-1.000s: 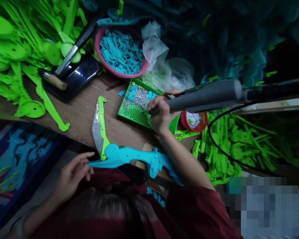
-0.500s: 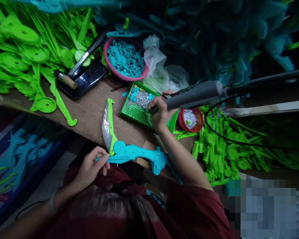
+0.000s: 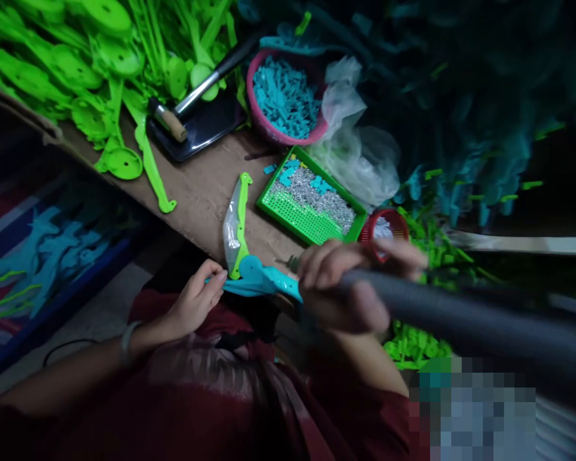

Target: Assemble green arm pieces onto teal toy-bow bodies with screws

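Observation:
My left hand (image 3: 202, 299) is closed on the left end of a blue plastic part (image 3: 252, 278), pinching it between thumb and fingers. A lime-green arm (image 3: 241, 218) with a clear curved plastic piece (image 3: 231, 227) stands out from the blue part over the table. My right hand (image 3: 336, 282) is wrapped round a dark grey electric screwdriver (image 3: 413, 298), blurred by motion. Its tip points left above the blue part, apart from the round joint as far as I can see. The blue part's right end is hidden behind my right hand.
A green tray (image 3: 300, 221) of screws and blue pieces lies ahead. Behind are a pink bowl (image 3: 250, 96) of blue pieces and a clear bag (image 3: 365, 166). A hammer (image 3: 196, 93) rests on a black tray (image 3: 211, 131). A red basket (image 3: 403, 224) and green part piles (image 3: 77, 64) flank them.
My right hand has drawn the screwdriver back from the screw tray towards me, over the blue part. My left hand keeps its hold. The whole view has shifted.

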`<move>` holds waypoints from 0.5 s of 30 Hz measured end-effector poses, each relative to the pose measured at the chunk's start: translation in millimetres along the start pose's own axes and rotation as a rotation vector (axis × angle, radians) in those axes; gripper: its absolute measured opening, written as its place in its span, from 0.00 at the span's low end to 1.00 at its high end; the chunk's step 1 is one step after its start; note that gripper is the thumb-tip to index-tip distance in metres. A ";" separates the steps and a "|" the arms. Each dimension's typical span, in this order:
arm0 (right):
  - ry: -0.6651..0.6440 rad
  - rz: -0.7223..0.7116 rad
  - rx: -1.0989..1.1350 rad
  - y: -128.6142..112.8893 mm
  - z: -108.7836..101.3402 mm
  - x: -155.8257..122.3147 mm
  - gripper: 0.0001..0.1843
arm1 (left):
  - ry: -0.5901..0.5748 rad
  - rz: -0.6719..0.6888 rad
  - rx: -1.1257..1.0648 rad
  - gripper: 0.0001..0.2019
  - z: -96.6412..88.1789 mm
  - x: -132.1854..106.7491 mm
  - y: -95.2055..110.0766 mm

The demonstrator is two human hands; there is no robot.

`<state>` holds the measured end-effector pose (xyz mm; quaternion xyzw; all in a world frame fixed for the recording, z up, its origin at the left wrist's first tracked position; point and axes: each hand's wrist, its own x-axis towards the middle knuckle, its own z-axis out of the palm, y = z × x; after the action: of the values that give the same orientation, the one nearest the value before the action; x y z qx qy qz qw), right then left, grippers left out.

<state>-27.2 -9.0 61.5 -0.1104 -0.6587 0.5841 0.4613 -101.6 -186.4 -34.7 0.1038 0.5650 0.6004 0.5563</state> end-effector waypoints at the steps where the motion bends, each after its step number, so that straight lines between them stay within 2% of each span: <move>1: -0.111 0.045 0.025 -7.9 5.8 -12.2 0.16 | 0.011 -0.026 -0.039 0.19 1.7 -0.4 1.1; 3: -0.375 0.115 0.075 -12.9 13.0 -32.7 0.13 | 0.018 -0.056 -0.071 0.18 4.1 -1.3 2.5; 5: -0.558 0.134 0.110 -6.2 16.5 -46.9 0.09 | 0.011 -0.045 -0.067 0.17 4.8 -2.4 2.5; 6: -0.573 0.118 0.118 -0.6 18.0 -51.9 0.08 | 0.008 -0.034 -0.060 0.17 4.7 -2.9 2.2; 10: -0.351 0.032 0.131 17.3 27.9 -62.6 0.20 | 0.015 0.007 0.004 0.17 2.6 -3.9 1.5; 12: -0.382 0.012 0.142 20.9 33.6 -64.7 0.26 | 0.026 0.029 0.057 0.16 1.6 -4.0 2.7; 15: -0.436 -0.006 0.122 24.3 39.6 -66.9 0.24 | 0.038 0.065 0.136 0.15 0.7 -4.6 5.0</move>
<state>-29.2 -74.0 12.6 0.0485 -0.7065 0.6315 0.3158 -102.1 -188.3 -28.2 0.1484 0.6113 0.5803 0.5173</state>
